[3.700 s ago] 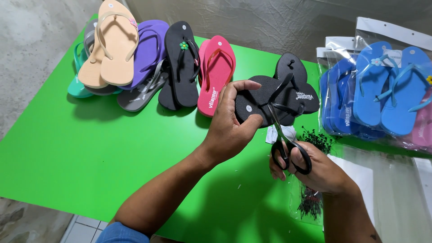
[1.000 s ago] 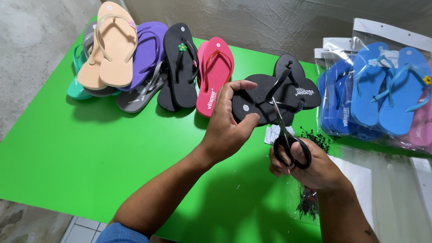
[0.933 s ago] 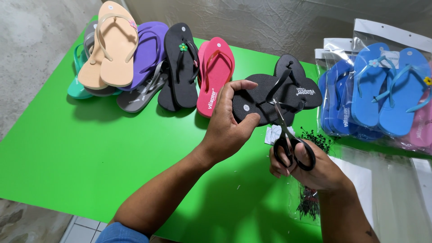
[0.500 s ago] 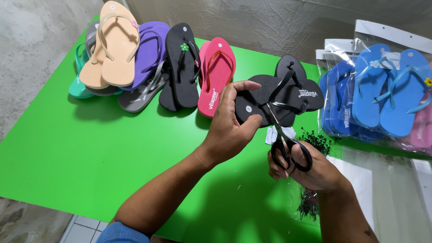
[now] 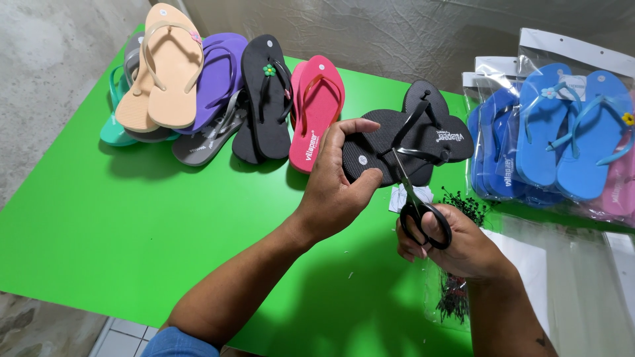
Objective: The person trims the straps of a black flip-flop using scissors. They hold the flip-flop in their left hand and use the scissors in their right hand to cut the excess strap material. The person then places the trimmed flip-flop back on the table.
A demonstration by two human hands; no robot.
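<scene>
Two black flip-flops (image 5: 423,135), matte foam with a fine stippled sole and smooth rubbery straps, are held together above the far middle of the green table (image 5: 132,238). Left hand (image 5: 334,182) grips the heel end of the pair, thumb curled on top, fingers wrapped underneath. Right hand (image 5: 456,241) holds black-handled scissors (image 5: 413,201), thumb and fingers threaded through the oval loops and closed around them; the slim steel blades point up to the strap area of the flip-flops and appear nearly shut, tips touching or just at the strap.

Just beside the right hand lies a small white tag (image 5: 407,197), then a scatter of short black plastic ties (image 5: 466,205) on the table and more of them in a clear bag (image 5: 453,301) by the wrist. Table surface is flat, smooth and glossless.

At the far left, a fanned row of loose flip-flops: pink (image 5: 317,109), black with a small green flower (image 5: 264,96), purple (image 5: 215,76), grey (image 5: 202,142), beige (image 5: 165,66), teal (image 5: 114,129), overlapping one another. At the right, blue flip-flops (image 5: 562,132) sit in shiny clear packets, stacked and leaning, well apart from the hands.
</scene>
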